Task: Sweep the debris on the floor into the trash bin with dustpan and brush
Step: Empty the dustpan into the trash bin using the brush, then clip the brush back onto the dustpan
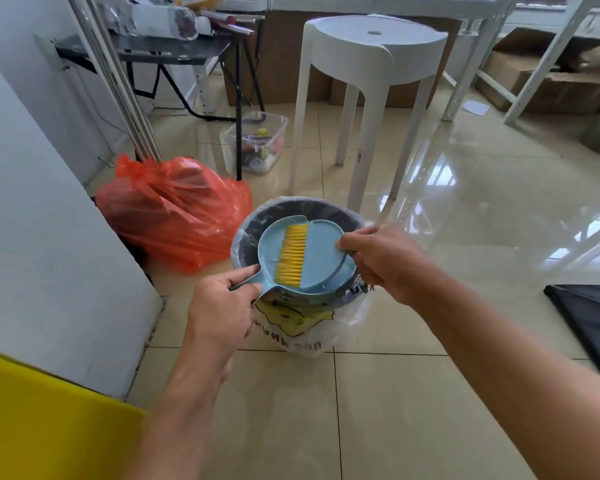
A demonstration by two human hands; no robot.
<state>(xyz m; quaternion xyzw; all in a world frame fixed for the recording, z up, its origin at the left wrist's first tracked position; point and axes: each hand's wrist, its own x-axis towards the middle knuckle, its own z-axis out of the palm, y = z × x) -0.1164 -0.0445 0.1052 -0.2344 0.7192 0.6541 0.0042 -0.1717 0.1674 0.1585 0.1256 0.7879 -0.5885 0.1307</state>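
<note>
A round light-blue dustpan (270, 247) is held over the mouth of the dark trash bin (291, 206), which is lined with a clear plastic bag. My left hand (222, 306) grips the dustpan's handle at its near left. A light-blue brush (323, 254) with yellow bristles (291, 254) lies across the right half of the pan, bristles pointing left. My right hand (381, 258) grips the brush at its right edge. No debris shows in the pan or on the tiles around the bin.
An orange plastic bag (174, 216) sits left of the bin against a white wall. A white stool (368, 81) stands right behind the bin, and a clear storage box (257, 143) behind that. A black sheet (589, 317) lies at the right, a yellow surface (42, 424) at bottom left.
</note>
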